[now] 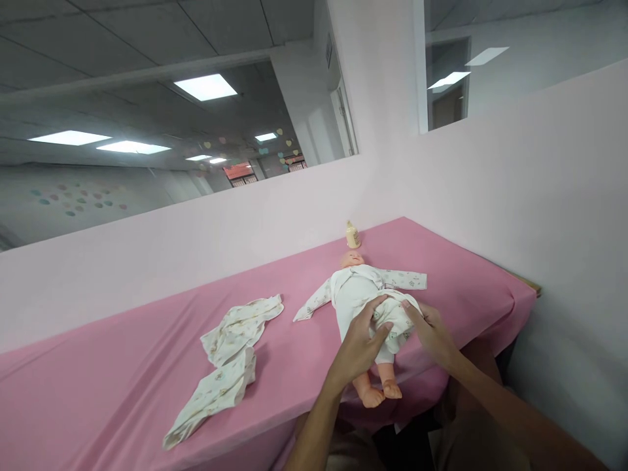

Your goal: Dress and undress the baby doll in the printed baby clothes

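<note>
A baby doll (pixel 357 292) lies on its back on the pink-covered table (pixel 122 366), head toward the wall, bare feet at the front edge. It wears a white printed top with sleeves spread out. My left hand (pixel 360 343) and my right hand (pixel 428 330) both pinch the white garment (pixel 392 320) bunched at the doll's hips. Fingers of both hands are closed on the cloth.
White printed baby pants (pixel 228 363) lie crumpled on the table left of the doll. A small baby bottle (pixel 352 235) stands by the pink wall behind the doll's head. The table's right corner (pixel 532 288) meets a side wall.
</note>
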`<state>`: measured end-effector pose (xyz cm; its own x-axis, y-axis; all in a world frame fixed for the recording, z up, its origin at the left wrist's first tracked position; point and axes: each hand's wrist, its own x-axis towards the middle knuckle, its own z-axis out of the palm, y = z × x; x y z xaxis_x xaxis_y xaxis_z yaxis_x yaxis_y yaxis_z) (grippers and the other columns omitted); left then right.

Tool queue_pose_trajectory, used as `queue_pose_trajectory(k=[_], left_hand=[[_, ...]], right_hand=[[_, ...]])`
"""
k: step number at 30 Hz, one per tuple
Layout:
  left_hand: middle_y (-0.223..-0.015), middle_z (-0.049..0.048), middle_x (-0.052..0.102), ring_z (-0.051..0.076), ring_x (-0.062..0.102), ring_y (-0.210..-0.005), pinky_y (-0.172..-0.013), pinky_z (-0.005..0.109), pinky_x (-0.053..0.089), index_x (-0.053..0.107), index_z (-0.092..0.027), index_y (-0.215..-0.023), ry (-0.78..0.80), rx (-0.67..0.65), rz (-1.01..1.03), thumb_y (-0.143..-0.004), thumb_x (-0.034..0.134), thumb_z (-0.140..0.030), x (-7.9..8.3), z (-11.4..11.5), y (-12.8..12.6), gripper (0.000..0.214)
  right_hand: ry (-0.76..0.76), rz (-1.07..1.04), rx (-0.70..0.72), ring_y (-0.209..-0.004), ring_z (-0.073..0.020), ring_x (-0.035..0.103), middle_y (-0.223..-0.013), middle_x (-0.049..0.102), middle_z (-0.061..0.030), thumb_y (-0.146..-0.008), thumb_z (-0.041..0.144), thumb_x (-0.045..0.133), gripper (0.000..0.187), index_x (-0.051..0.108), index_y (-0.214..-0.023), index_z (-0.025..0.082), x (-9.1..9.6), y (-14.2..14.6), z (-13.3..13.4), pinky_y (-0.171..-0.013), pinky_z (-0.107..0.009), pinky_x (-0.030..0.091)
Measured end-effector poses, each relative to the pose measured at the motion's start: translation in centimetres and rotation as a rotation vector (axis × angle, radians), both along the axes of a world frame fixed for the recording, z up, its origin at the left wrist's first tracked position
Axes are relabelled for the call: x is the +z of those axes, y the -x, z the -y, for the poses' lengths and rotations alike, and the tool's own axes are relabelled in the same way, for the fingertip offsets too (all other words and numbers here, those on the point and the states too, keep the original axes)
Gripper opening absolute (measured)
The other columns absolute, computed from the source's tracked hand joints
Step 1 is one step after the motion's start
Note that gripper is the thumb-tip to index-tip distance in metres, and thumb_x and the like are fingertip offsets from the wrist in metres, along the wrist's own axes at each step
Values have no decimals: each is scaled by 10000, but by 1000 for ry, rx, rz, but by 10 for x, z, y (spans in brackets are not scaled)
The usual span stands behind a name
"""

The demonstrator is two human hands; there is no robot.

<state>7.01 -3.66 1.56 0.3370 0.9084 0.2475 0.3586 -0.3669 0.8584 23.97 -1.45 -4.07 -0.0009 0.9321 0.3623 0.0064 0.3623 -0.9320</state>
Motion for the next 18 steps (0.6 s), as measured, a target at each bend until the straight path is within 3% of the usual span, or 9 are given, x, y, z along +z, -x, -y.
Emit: queue_pose_trajectory(k=[4,6,8,10,12,15,18], left_hand=[[-997,41,653,136,608,-804,-736,245,494,577,-210,-1191,89,14,258,-849,614,-387,17,-1,5,387],[-850,8,639,91,564,-624,-578,191,451,589,-212,-1127,173,16,423,-807,665,-367,32,0,8,363],[-796,1,637,85,556,-565,-533,182,435,593,-220,-1093,259,-53,520,-778,697,-344,50,1,12,354],[-770,19,650,113,595,-581,-543,198,457,602,-210,-1091,315,-189,459,-769,711,-332,70,2,16,362],[-742,42,663,140,622,-586,-533,214,464,622,-188,-1090,328,-340,292,-759,723,-325,89,4,20,372],[-751,71,684,158,624,-582,-532,246,469,662,-161,-1019,287,-479,110,-707,769,-298,116,6,23,357],[-741,57,670,125,578,-566,-545,243,456,674,-163,-963,171,-479,-7,-715,761,-279,139,11,24,287]], right_hand=[[17,46,48,-761,-214,589,-805,641,-55,-899,508,480,339,613,-836,202,9,1,2,-701,-352,509],[-42,121,36,-981,-254,605,-1053,653,-72,-865,478,558,319,609,-1068,238,14,1,3,-886,-421,499],[-124,187,60,-1231,-281,499,-1327,541,-68,-816,437,644,500,515,-1281,305,24,-1,5,-1063,-479,390],[-185,239,172,-1359,-282,373,-1455,429,-48,-802,411,671,606,455,-1364,342,41,-4,8,-1139,-490,299],[-205,250,363,-1386,-277,341,-1471,414,-50,-811,408,665,641,426,-1401,336,62,-8,12,-1138,-487,304],[-174,196,643,-1292,-265,462,-1383,501,-71,-774,401,711,713,409,-1414,313,94,-10,16,-1039,-441,431],[-130,168,764,-1067,-214,606,-1191,612,-58,-744,376,745,608,517,-1297,272,117,-9,20,-878,-358,525]])
